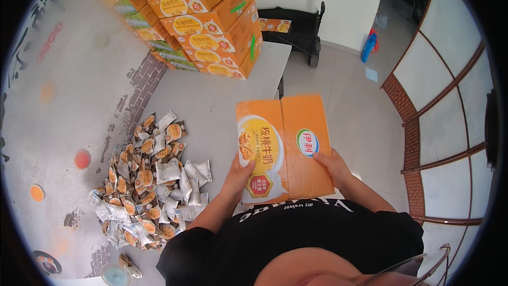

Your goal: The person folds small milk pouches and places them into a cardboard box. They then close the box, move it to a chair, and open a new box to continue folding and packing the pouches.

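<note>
An orange cardboard carton (303, 115) with a printed bowl and walnuts is held close before my chest, its flaps meeting in a seam down the middle. My left hand (243, 172) grips its left side, the thumb on the printed face and the other fingers hidden. On the opposite side my right hand (332, 165) grips it the same way, the thumb near the round logo. To the left, a large heap of small filled pouches (145, 182), brown-and-orange on one face and whitish on the other, lies on the grey table (202, 103).
Stacked orange cartons (206, 24), some with green handles, stand on the table's far part. Behind them is a black cart (297, 28) holding more cartons. A folding screen (440, 127) stands at the right. A round glass-like object (115, 275) lies bottom left.
</note>
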`<action>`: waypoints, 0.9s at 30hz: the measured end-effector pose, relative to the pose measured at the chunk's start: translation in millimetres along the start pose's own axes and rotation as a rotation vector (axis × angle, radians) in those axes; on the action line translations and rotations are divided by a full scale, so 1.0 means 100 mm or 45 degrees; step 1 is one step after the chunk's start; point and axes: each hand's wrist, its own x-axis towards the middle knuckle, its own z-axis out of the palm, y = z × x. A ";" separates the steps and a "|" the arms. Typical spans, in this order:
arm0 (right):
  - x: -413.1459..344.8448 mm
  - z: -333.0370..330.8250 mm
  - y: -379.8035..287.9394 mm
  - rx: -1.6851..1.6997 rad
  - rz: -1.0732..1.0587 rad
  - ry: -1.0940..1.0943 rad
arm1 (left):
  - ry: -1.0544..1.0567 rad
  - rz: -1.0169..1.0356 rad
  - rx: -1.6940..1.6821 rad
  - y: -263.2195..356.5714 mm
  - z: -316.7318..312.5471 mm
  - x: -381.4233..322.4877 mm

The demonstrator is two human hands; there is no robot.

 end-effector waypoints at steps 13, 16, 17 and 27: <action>1.96 -1.05 -1.67 -0.012 -0.116 0.206 | -0.211 -0.091 0.146 0.74 1.22 3.11; 2.40 -1.28 -2.07 0.014 -0.108 0.300 | -0.258 -0.168 0.179 0.94 1.61 3.82; 2.61 -1.41 -2.21 0.009 -0.103 0.309 | -0.266 -0.188 0.192 1.00 1.72 4.10; 4.79 -2.26 -3.80 -0.135 0.001 -0.019 | -0.030 -0.083 -0.112 1.27 2.48 5.95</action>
